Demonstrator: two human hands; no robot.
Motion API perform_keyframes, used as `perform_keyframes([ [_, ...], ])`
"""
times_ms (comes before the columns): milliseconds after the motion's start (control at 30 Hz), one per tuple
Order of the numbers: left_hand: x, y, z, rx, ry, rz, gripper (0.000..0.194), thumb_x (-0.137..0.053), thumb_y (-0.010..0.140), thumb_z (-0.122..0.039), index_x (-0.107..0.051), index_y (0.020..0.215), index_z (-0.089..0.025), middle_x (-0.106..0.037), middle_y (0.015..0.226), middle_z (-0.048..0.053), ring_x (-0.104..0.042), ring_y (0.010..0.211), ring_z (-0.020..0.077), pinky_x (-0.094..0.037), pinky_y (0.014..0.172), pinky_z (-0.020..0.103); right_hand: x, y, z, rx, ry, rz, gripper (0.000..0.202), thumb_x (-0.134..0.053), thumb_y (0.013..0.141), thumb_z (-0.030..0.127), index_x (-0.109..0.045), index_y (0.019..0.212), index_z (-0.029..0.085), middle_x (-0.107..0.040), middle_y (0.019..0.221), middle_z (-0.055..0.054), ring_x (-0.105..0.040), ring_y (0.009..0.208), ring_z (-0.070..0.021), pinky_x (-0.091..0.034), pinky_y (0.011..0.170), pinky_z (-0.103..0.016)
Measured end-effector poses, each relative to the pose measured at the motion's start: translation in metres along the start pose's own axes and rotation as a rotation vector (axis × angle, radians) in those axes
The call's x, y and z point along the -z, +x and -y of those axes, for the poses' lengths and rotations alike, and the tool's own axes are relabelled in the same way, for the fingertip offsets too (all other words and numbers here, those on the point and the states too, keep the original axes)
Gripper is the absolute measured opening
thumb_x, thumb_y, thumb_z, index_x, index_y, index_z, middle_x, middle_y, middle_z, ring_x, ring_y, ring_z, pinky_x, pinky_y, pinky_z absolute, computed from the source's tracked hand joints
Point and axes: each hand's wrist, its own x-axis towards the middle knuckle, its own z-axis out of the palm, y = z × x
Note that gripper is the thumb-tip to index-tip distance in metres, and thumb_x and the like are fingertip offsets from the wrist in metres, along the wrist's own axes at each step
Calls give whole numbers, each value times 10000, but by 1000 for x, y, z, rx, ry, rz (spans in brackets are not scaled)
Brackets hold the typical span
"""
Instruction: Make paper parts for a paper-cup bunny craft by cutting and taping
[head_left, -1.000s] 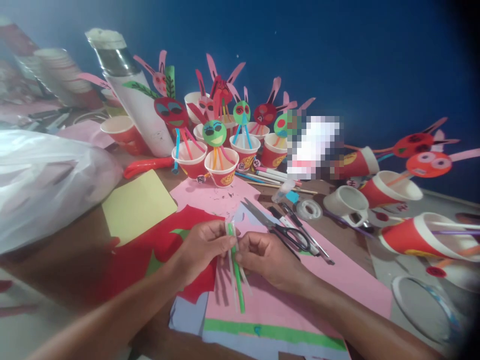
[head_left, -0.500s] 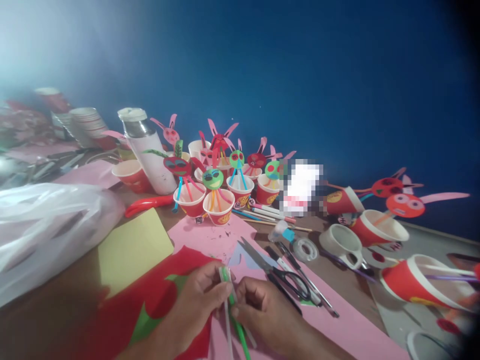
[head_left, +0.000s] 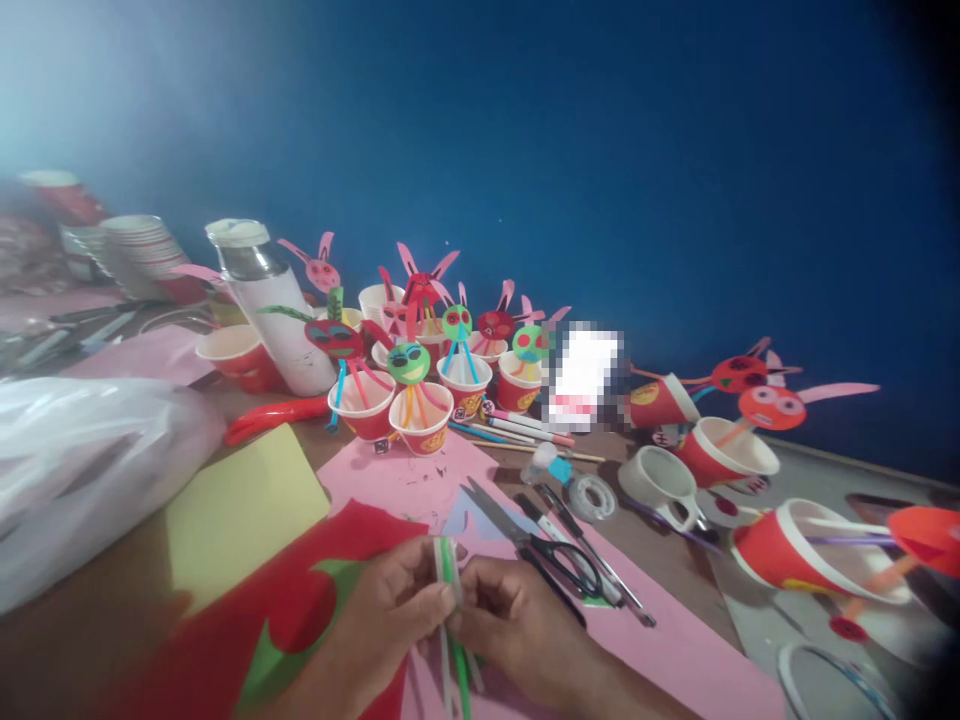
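Between the fingers of both hands is a small bunch of straws, a green straw [head_left: 460,660] among whitish ones. My left hand [head_left: 405,600] pinches them near their upper ends, thumb in front. From the other side, my right hand [head_left: 506,610] closes its fingertips on the same bunch, lower down. The straws hang down over pink paper [head_left: 622,670]. Under my left forearm lie red paper [head_left: 202,640] and a green cut-out piece [head_left: 259,665]. Black-handled scissors [head_left: 555,560] rest just beyond my right hand, with pens [head_left: 600,555] alongside.
Paper cups [head_left: 421,430] with round paper faces on straws stand behind. A clear tape roll [head_left: 594,497], a mug [head_left: 658,482] and more cups [head_left: 817,550] are at right. At left are yellow paper [head_left: 244,515], a plastic bag [head_left: 97,470] and a white bottle [head_left: 277,320].
The whole view has shifted, so most things sit further left. The straws stand more upright and closer together; both hands still grip them.
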Motion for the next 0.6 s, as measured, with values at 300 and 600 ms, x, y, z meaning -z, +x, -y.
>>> perform_keyframes([
  [300,-1,-2,5,-75,-12,-9,282,-722,648,-279,-488,728,-142,-487,604,-38,-410,531,65,-289,484,191,7,-1,-9,80,-142,-31,298,-621,784,377,-438,652,183,-320,594,68,-301,556,-97,-277,504,-211],
  [600,0,-6,9,-39,98,-43,130,-616,651,-142,-487,674,-143,-459,571,-54,-414,508,60,-319,473,184,5,-6,3,89,-38,-43,207,-551,835,332,-474,716,180,-394,638,51,-385,598,-110,-348,562,-221],
])
